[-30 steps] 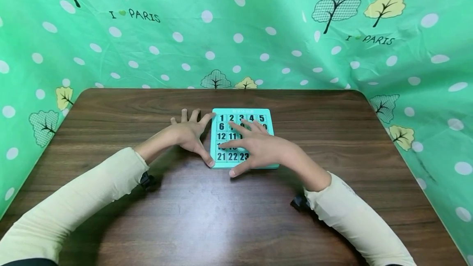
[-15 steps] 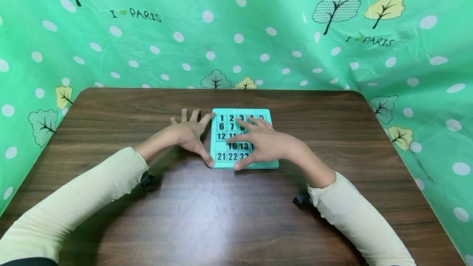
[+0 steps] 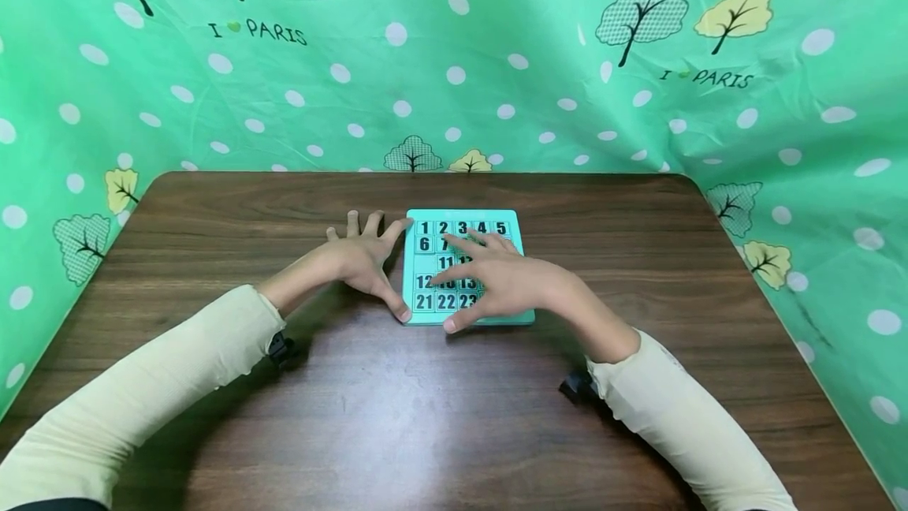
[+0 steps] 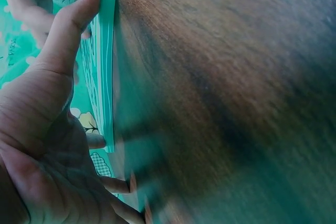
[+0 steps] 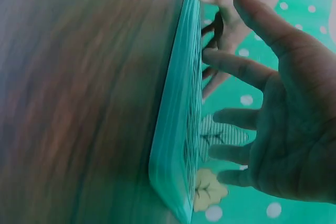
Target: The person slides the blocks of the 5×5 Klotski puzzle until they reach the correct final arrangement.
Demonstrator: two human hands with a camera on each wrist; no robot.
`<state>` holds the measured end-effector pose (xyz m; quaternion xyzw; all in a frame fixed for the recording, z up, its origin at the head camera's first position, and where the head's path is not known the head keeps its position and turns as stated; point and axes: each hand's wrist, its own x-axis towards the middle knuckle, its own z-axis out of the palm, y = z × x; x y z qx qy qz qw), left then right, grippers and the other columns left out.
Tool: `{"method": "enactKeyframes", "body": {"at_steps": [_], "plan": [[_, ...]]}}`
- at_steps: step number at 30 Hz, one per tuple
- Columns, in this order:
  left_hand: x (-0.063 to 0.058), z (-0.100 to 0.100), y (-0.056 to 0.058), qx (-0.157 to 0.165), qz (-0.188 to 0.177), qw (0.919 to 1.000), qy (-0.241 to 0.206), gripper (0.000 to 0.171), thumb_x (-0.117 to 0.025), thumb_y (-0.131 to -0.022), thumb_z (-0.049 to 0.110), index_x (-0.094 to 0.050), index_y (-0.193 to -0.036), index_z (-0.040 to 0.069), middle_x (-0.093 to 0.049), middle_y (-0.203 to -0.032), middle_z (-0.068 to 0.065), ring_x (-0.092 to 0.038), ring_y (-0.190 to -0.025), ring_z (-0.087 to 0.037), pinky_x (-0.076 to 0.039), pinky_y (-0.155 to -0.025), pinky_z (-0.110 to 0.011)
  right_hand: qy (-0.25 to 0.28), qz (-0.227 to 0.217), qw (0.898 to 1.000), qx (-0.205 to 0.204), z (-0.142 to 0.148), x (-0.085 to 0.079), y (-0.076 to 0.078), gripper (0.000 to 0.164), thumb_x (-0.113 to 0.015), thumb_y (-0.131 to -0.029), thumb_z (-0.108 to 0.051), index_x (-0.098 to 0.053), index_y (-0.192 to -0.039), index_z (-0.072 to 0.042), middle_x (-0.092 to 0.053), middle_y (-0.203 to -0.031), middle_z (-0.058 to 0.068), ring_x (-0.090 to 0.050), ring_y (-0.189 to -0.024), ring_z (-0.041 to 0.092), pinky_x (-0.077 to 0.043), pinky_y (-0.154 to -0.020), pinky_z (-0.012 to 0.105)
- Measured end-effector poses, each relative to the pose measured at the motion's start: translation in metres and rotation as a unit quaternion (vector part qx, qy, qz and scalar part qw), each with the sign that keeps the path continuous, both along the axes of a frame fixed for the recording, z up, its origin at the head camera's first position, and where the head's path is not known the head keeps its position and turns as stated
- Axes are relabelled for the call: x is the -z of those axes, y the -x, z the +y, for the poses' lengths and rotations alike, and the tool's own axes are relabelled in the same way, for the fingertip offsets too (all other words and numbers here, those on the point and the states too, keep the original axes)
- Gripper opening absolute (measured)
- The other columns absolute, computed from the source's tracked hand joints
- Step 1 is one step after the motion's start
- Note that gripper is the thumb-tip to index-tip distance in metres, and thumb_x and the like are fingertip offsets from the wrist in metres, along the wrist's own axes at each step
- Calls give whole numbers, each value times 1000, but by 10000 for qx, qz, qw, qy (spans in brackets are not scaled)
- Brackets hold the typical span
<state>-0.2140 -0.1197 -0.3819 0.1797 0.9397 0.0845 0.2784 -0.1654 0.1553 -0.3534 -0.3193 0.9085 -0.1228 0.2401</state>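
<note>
A turquoise sliding number puzzle point(image 3: 496, 216) lies flat on the table, its black-numbered tiles in rows. Its gap shows at the left end of the third row, with tile 12 point(image 3: 422, 282) just below. My left hand point(image 3: 363, 257) is spread along the puzzle's left side, thumb at the near corner and index finger at the far corner. Over the right half hovers my right hand point(image 3: 507, 278), its fingers spread, the index fingertip on tile 12. Several tiles on the right are hidden under it. In the right wrist view the index finger point(image 5: 236, 67) reaches the puzzle's face point(image 5: 176, 108).
The dark wood table point(image 3: 355, 416) extends on all sides of the puzzle. A green dotted curtain point(image 3: 454, 38) with printed trees hangs behind and beside it. Pale sleeves point(image 3: 177, 345) cover both forearms, with a black strap device point(image 3: 282, 347) at the wrist.
The gap first appeared at the fourth row's left end as tile 16 shifted right. Tile 12 has since slid down into it. My right hand moved slightly right, then back left; the left stayed still.
</note>
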Motion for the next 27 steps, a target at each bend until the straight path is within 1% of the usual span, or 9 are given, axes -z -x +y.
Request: {"method": "enactKeyframes", "body": {"at_steps": [2,5,12,15,18,20,23,25,27], "plan": [[-10,2,-6,26,-14,10000,-16,165,-100,-64,80,5,-183,35,6,-188,-29,13,-167,-71,-6,-125,-95,-7,133,9997,187,5,-1,1,79,-83,-94,-70,-62,-163,-37,-12,-192,14,-2,-177,53,-3,-137,80],[-11,2,-5,24,-41,10000,-45,167,-101,-62,80,5,-182,35,6,-188,-28,13,-168,-69,-6,-126,-94,-88,229,9990,384,8,-1,3,82,-85,-93,-68,-61,-164,-34,-12,-191,16,-3,-177,53,-3,-138,80],[-10,1,-4,5,-78,10000,-54,168,-99,-58,86,2,-182,36,3,-188,-30,11,-168,-70,-6,-125,-96,-79,88,9998,170,-7,4,6,88,-81,-95,-72,-51,-171,-39,-5,-192,14,0,-177,53,1,-139,78],[-9,1,-3,13,-66,10000,-66,170,-98,-56,88,3,-182,37,3,-188,-30,11,-168,-71,-6,-124,-97,-49,81,9999,144,-5,-1,2,83,-82,-94,-70,-57,-167,-38,-7,-192,13,0,-177,51,1,-139,77],[-4,1,-1,-13,-20,10000,-35,173,-97,-53,92,7,-181,40,5,-188,-28,12,-168,-71,-6,-124,-97,-59,77,9999,95,2,-7,-2,75,-85,-93,-68,-66,-159,-38,-11,-192,14,-1,-177,52,0,-138,79],[2,0,2,-6,33,10000,30,176,-96,-50,93,9,-181,41,6,-188,-29,13,-167,-72,-5,-123,-98,-118,110,9998,80,5,-8,-3,73,-85,-93,-69,-68,-157,-39,-13,-191,15,-2,-176,54,-1,-137,80],[14,-3,8,-28,99,9999,110,178,-94,-47,97,12,-180,44,8,-189,-26,14,-166,-72,-6,-121,-99,-263,203,9992,213,6,-6,-1,78,-84,-93,-69,-63,-162,-39,-12,-191,16,-4,-176,55,-2,-137,81],[18,-4,10,-1,119,9999,112,178,-94,-47,96,12,-180,44,7,-188,-27,14,-166,-73,-6,-120,-99,-353,284,9985,319,3,-4,1,81,-82,-95,-69,-59,-166,-39,-11,-191,17,-4,-176,55,-3,-137,80],[19,-5,10,-2,113,9999,91,178,-94,-47,97,12,-180,44,7,-189,-26,14,-166,-73,-6,-121,-99,-346,301,9983,356,-1,-4,2,82,-83,-95,-68,-57,-167,-37,-10,-192,16,-3,-176,54,-3,-138,79]]}}
